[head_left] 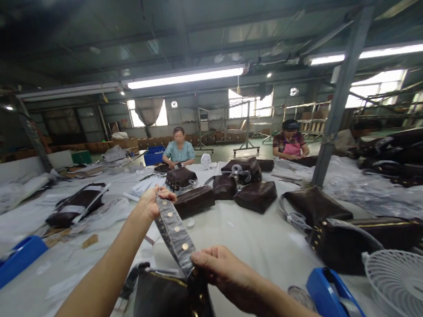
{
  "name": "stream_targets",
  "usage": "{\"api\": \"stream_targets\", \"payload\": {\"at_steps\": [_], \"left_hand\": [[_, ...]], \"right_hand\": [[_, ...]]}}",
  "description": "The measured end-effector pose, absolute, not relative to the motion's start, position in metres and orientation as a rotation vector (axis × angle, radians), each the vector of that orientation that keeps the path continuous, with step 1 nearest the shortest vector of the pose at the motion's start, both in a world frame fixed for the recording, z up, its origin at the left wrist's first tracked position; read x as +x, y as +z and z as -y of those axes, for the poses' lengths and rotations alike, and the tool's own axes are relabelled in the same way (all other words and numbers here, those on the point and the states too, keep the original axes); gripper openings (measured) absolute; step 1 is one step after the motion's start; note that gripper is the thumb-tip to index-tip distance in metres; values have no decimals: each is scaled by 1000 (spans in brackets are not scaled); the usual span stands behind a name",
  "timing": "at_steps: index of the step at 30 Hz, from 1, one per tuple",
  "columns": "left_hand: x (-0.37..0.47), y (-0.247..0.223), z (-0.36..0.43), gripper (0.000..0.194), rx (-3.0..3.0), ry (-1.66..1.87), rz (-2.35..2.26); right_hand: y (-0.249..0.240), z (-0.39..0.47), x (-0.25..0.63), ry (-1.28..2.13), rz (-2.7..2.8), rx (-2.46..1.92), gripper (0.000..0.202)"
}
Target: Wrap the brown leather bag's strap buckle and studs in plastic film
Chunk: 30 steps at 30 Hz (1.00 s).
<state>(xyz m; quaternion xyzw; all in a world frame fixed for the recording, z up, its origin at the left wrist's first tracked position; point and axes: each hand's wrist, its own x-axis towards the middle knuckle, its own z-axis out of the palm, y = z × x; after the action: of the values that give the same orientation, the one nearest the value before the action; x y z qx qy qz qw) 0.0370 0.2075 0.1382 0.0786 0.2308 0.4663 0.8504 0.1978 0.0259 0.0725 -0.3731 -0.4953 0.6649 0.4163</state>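
Observation:
A dark brown leather bag [165,308] stands at the near edge of the white table [240,230], right below me. Its strap [173,233], dotted with gold studs and wrapped in clear plastic, stretches up and away from the bag. My left hand [152,200] pinches the far end of the strap, held out at arm's length. My right hand [219,266] grips the strap's lower end where it meets the bag's top edge.
Several more brown bags [255,196] lie across the table, with larger ones at right [351,237]. A white fan [411,284] and blue tape dispensers [330,296] [13,259] sit near me. A steel post [336,103] rises at right. Three people work at the far side.

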Motion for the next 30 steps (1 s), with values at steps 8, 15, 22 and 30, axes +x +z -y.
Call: {"api": "stream_targets", "payload": {"at_steps": [8,15,22,30], "left_hand": [[32,112,-218,43,115,961,-559],[29,85,-213,49,196,947,-618],[15,49,-172,65,601,679,-796],[-25,67,-69,36,2140,1032,-1242]], "right_hand": [[61,-1,192,1450,1302,-979,47],[71,3,199,1214,1543,-1056,44],[62,10,195,1266,1384,-1017,43],[16,19,165,1359,1032,-884,49]]}}
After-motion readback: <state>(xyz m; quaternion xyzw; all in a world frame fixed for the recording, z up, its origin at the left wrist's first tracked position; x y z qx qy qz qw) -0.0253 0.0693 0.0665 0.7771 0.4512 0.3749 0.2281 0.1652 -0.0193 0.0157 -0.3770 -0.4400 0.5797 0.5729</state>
